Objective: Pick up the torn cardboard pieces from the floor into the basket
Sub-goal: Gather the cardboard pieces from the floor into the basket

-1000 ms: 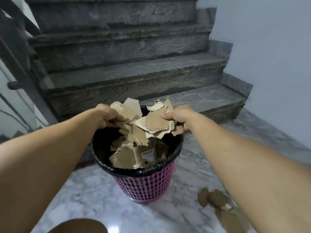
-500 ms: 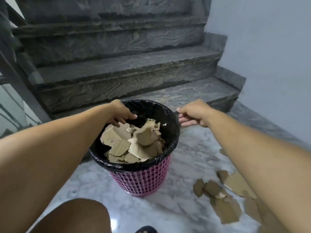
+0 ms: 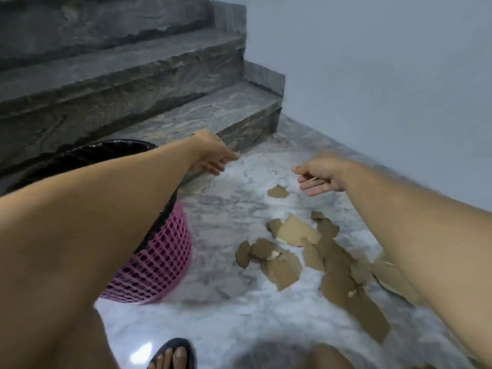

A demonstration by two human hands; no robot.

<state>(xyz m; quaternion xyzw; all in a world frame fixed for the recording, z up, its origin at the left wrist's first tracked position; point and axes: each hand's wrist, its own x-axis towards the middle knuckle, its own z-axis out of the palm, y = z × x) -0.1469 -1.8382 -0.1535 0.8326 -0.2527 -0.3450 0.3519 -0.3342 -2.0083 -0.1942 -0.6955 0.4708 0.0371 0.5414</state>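
While the camera looked down at a landing, a pale blue-grey wall (image 3: 386, 75) closed the right side and dark grey stone stairs (image 3: 119, 83) climbed away at the upper left, the lowest step meeting the wall at a corner. Below them spread the marble floor (image 3: 226, 302), white veined with grey, with a bright glare near the bottom edge.

At the left stood the pink lattice basket (image 3: 159, 265), upright on the floor and lined with a black bag (image 3: 111, 150) folded over its rim; the left forearm crossed in front of it and hid its inside. To its right, well apart from it, the torn cardboard pieces (image 3: 314, 251) lay scattered flat on the floor in a loose trail running toward the lower right (some overlapping, their edges blurred), partly covered by the right forearm. One small piece (image 3: 277, 192) lay by itself nearer the stairs.

Both arms reached forward above the floor. The left hand (image 3: 215, 158) hung over the marble near the lowest step, its grip released, fingers loosely bent down and holding nothing. The right hand (image 3: 316, 179) hovered palm-in just right of the lone small piece, near it but not touching, fingers relaxed and part curled; a thin pale sliver showed at the fingers, too small to identify. The main scatter lay below that hand. A dark sandal (image 3: 173, 352) with toes showed at the bottom edge.
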